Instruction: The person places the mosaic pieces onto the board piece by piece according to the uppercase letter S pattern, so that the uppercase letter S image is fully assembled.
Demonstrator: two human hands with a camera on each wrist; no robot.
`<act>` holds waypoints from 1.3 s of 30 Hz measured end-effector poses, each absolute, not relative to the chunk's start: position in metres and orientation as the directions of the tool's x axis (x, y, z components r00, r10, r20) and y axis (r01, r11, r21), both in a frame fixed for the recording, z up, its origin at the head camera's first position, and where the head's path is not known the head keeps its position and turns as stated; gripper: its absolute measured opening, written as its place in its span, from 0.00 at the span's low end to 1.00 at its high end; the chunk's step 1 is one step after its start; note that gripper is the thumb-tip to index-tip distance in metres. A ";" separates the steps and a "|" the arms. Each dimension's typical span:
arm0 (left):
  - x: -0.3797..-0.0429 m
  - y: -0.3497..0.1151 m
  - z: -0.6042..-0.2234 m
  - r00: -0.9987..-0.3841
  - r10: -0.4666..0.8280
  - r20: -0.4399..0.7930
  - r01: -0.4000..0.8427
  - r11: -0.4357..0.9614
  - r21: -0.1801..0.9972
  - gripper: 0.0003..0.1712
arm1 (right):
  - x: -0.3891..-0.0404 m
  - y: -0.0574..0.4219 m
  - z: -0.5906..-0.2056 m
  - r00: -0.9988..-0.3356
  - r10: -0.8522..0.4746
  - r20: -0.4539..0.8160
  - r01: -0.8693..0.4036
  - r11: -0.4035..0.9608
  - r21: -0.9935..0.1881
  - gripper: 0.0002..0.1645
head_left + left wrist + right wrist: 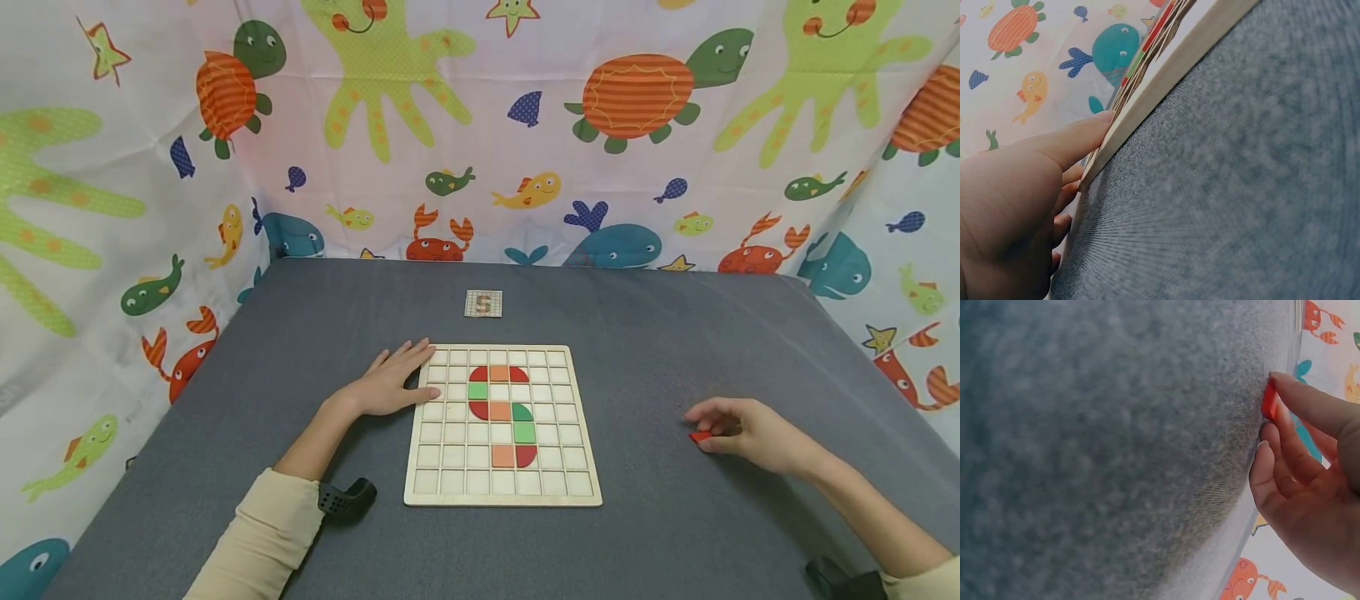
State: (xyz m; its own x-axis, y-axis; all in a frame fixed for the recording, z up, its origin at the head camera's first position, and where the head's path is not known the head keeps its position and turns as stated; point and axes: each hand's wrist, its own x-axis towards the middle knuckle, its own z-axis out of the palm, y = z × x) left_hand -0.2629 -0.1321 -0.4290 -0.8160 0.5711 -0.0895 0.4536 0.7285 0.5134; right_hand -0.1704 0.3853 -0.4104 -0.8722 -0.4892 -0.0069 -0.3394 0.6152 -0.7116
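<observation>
A square wooden grid board (457, 498) lies on the grey cloth, with red, orange and green tiles set in several cells in an S-like path. At its upper left edge rests my left hand (393, 382), fingers extended and thumb over the rim; the left wrist view shows the thumb (1088, 132) on the board's edge. Well to the right of the board, my right hand (757, 433) pinches a small red tile (700, 436) between thumb and fingers. In the right wrist view the red tile (1269, 400) is held close over the cloth, its flat side partly hidden by the fingertips.
Behind the board lies a small pattern card (483, 303) showing a similar S figure on a grid. A grey cloth (637, 350) covers the table. Around its back and sides hangs a curtain (480, 208) printed with sea animals.
</observation>
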 end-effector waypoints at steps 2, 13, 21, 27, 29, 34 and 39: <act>-0.263 -0.132 -0.429 -0.817 0.570 -0.086 0.454 0.728 0.514 0.45 | -0.172 0.386 -0.410 -0.866 -0.501 -0.001 -0.357 0.619 -0.700 0.17; -0.263 -0.133 -0.428 -0.816 0.573 -0.076 0.458 0.721 0.520 0.45 | -0.172 0.382 -0.406 -0.871 -0.490 -0.016 -0.345 0.635 -0.691 0.14; -0.263 -0.133 -0.428 -0.817 0.571 -0.083 0.455 0.725 0.516 0.45 | -0.176 0.369 -0.394 -0.888 -0.433 -0.152 -0.200 0.664 -0.721 0.18; -0.263 -0.133 -0.429 -0.812 0.577 -0.084 0.458 0.720 0.521 0.45 | -0.182 0.356 -0.392 -0.893 -0.406 -0.197 -0.148 0.676 -0.722 0.19; -0.263 -0.133 -0.429 -0.812 0.578 -0.079 0.461 0.718 0.522 0.46 | -0.184 0.352 -0.393 -0.896 -0.396 -0.202 -0.135 0.675 -0.725 0.19; -0.264 -0.133 -0.429 -0.811 0.580 -0.075 0.463 0.715 0.523 0.46 | -0.191 0.340 -0.393 -0.900 -0.373 -0.226 -0.082 0.655 -0.752 0.23; -0.263 -0.133 -0.428 -0.815 0.573 -0.086 0.454 0.723 0.520 0.45 | -0.196 0.325 -0.390 -0.909 -0.351 -0.226 -0.049 0.628 -0.777 0.27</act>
State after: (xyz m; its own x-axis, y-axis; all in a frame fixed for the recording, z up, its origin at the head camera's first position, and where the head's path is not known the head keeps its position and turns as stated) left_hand -0.2627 -0.1332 -0.4284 -0.8148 0.5733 -0.0857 0.4543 0.7235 0.5198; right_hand -0.1963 0.3252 -0.3903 -0.9086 -0.3512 -0.2262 -0.0492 0.6276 -0.7769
